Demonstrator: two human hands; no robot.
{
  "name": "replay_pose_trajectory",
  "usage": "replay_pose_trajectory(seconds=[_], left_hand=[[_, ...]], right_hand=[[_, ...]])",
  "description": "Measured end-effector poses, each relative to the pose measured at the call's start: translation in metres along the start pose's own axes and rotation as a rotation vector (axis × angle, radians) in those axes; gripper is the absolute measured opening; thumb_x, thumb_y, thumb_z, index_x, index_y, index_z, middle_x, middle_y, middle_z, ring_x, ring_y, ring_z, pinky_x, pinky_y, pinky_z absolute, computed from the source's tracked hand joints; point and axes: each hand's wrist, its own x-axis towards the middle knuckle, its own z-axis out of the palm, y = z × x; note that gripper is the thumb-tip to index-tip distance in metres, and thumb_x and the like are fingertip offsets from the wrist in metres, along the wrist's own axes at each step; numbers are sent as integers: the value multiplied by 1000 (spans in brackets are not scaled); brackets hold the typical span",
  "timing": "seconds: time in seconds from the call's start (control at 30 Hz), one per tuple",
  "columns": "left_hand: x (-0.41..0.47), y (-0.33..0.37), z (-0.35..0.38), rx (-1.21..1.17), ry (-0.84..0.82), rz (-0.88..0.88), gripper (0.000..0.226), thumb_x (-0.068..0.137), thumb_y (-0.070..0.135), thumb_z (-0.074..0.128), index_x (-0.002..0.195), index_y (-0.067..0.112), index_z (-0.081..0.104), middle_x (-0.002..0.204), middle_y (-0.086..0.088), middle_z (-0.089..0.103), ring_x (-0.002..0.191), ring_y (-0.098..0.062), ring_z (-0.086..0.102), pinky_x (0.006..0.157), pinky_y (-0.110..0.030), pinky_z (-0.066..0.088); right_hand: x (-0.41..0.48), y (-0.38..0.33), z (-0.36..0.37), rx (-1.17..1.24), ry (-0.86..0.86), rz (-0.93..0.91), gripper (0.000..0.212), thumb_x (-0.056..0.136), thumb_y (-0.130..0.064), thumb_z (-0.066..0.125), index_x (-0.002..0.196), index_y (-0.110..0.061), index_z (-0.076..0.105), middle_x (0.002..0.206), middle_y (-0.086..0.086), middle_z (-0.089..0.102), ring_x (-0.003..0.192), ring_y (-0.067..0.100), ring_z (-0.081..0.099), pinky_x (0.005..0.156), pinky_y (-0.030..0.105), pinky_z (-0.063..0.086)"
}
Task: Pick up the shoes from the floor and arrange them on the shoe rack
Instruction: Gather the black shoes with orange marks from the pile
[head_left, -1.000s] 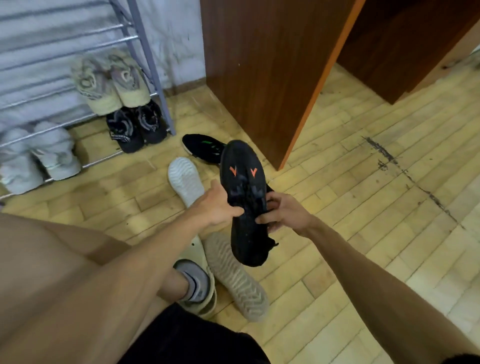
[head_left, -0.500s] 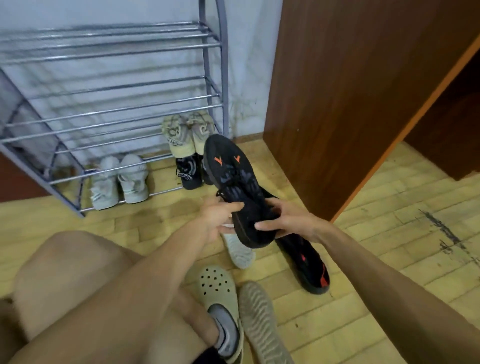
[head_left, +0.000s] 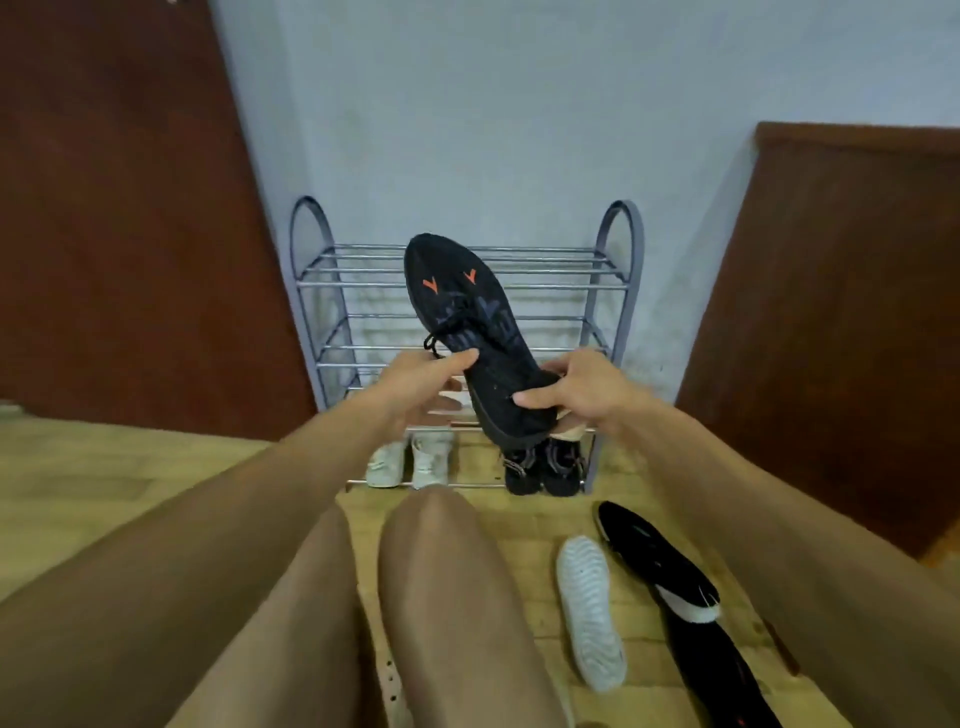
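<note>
I hold a black sneaker (head_left: 480, 332) with two orange marks up in front of the metal shoe rack (head_left: 613, 291), its toe pointing up and away. My left hand (head_left: 415, 384) grips its left side near the laces. My right hand (head_left: 582, 389) holds its heel end. On the rack's lowest tier stand a pair of white shoes (head_left: 410, 460) at the left and a pair of black shoes (head_left: 540, 467) at the right. On the floor at the right lie a white shoe sole-up (head_left: 589, 608), a black shoe (head_left: 654, 561) and another black shoe (head_left: 722, 680).
The rack stands against a pale wall between a dark wooden panel (head_left: 119, 234) on the left and a wooden cabinet (head_left: 841, 322) on the right. My bare knees (head_left: 436, 561) fill the foreground. The upper rack tiers hold nothing that I can see.
The view has swung to face the rack squarely. Both hands have lifted the black sneaker higher and toward the rack's middle tiers.
</note>
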Motion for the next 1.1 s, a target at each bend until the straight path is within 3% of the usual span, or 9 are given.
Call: replay_pose_trajectory(seconds=[0.17, 0.47, 0.57, 0.73, 0.77, 0.87, 0.97, 1.03, 1.1], left_hand=[[-40, -14, -108, 142, 186, 18, 54, 87, 49, 60, 128, 13, 55, 117, -5, 59, 100, -23, 62, 73, -29, 52], [-101, -127, -235, 168, 350, -209, 42, 90, 34, 60, 124, 9, 58, 118, -6, 60, 99, -21, 62, 82, -32, 50], [-111, -179, -252, 187, 323, -314, 43, 91, 33, 59, 126, 7, 57, 117, -6, 60, 101, -21, 62, 84, -32, 49], [-124, -265, -265, 128, 311, -490, 41, 91, 28, 57, 123, 3, 59, 116, -7, 63, 102, -21, 62, 87, -32, 48], [-127, -283, -267, 107, 321, -539, 40, 92, 27, 57, 122, 2, 60, 116, -8, 64, 99, -21, 62, 86, -32, 48], [-136, -328, -271, 95, 358, -683, 32, 91, 24, 58, 110, 0, 64, 108, -12, 65, 87, -22, 58, 73, -30, 44], [-141, -356, -271, 127, 351, -769, 12, 90, 20, 57, 91, 9, 58, 92, -11, 54, 83, -22, 49, 67, -27, 39], [-140, -375, -269, 160, 350, -786, 9, 91, 18, 56, 97, 11, 59, 94, -10, 53, 85, -21, 51, 68, -28, 40], [-138, -400, -267, 206, 359, -796, 29, 92, 13, 54, 119, 8, 60, 97, -11, 59, 88, -23, 55, 72, -31, 45]], right_hand=[[2, -54, 58, -117, 10, -51, 38, 71, -21, 85, 100, 0, 70, 84, 9, 70, 73, 22, 67, 62, 36, 61], [9, -89, 192, -139, -128, -20, 47, 68, -17, 87, 105, 3, 65, 101, 17, 70, 92, 33, 68, 70, 43, 62], [13, -77, 241, -100, -195, 64, 51, 68, -14, 86, 107, 9, 63, 103, 19, 70, 92, 34, 68, 77, 49, 59], [15, -42, 318, -38, -355, 262, 37, 71, -11, 83, 98, 1, 60, 92, 10, 61, 79, 30, 62, 51, 31, 54], [16, -33, 332, -35, -381, 298, 39, 73, -10, 82, 103, 1, 59, 98, 11, 61, 85, 32, 63, 53, 32, 56], [18, -6, 372, -33, -444, 395, 56, 81, -9, 76, 129, 3, 52, 130, 13, 57, 120, 37, 56, 89, 46, 54], [23, 22, 407, 1, -453, 476, 59, 77, -9, 80, 128, 4, 53, 133, 19, 57, 120, 38, 57, 87, 49, 55], [25, 39, 425, 16, -469, 527, 57, 78, -7, 78, 128, 4, 52, 132, 19, 58, 119, 36, 58, 81, 46, 55], [27, 56, 439, -7, -510, 564, 60, 78, -10, 78, 130, 2, 51, 133, 17, 59, 118, 34, 59, 71, 41, 55]])
